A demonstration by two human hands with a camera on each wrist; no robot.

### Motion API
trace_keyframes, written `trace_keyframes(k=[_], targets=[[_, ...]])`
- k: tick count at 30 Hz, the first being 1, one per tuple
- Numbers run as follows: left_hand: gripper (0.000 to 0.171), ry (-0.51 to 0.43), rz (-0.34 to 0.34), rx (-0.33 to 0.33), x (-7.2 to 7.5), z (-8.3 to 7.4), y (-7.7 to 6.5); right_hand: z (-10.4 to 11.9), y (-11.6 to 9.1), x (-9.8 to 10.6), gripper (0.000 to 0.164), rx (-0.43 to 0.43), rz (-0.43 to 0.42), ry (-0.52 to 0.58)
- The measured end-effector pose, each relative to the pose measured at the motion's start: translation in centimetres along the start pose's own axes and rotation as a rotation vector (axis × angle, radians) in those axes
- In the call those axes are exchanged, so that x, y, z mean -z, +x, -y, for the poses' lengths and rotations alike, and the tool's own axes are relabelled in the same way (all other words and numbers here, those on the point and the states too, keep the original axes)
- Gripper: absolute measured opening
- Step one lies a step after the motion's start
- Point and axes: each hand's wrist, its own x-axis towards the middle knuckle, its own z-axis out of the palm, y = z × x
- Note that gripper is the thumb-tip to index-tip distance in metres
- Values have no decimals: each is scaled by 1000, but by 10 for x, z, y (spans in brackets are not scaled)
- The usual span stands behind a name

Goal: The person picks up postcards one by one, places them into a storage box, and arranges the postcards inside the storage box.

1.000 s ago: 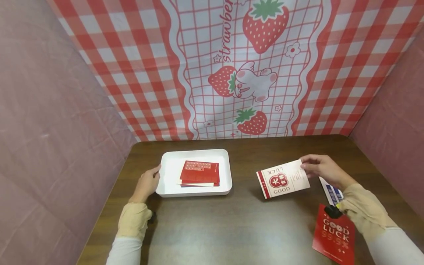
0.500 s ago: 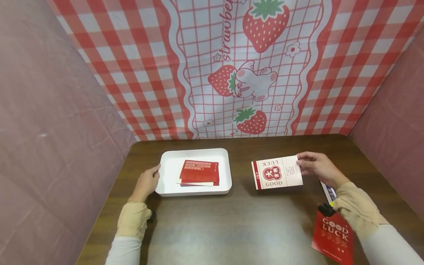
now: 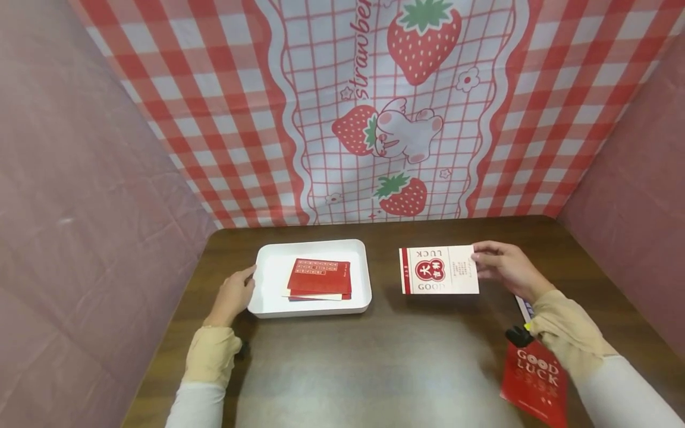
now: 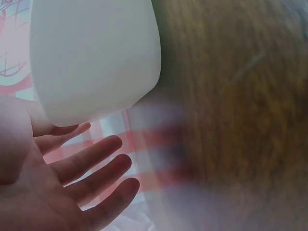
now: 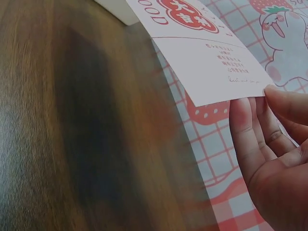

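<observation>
My right hand (image 3: 505, 270) pinches the right end of a white card (image 3: 423, 270) with red print, thumb on its face and fingers behind. In the head view the card is above the table, right of a white tray (image 3: 253, 306); in the right wrist view the printed card (image 5: 216, 72) slants away from the fingertips. My left hand (image 3: 232, 297) touches the tray's left edge. The left wrist view shows several straight, spread fingers (image 4: 103, 175) below the tray's outer wall (image 4: 96, 62); the thumb tip is partly hidden by it. A red card (image 3: 321, 277) tops a small stack in the tray.
A red "GOOD LUCK" card (image 3: 535, 383) lies on the table at the lower right, partly under my right forearm. Behind it a blue-and-white card (image 3: 523, 308) is mostly hidden by the wrist. A checked strawberry cloth (image 3: 401, 137) hangs behind the wooden table (image 3: 374, 356).
My right hand has carried the white card left and slightly away from me, and the card has turned nearly level with the tray. The left hand stays at the tray's edge.
</observation>
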Motion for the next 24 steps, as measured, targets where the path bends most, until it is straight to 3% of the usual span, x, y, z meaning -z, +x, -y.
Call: trace_keyframes(k=[17,24], targets=[[42,-2,1,-16,0,1,1,10,11,-18,19,52,27,177],[42,0,4,-13,0,1,0,11,14,-26,19,25,-3,165]])
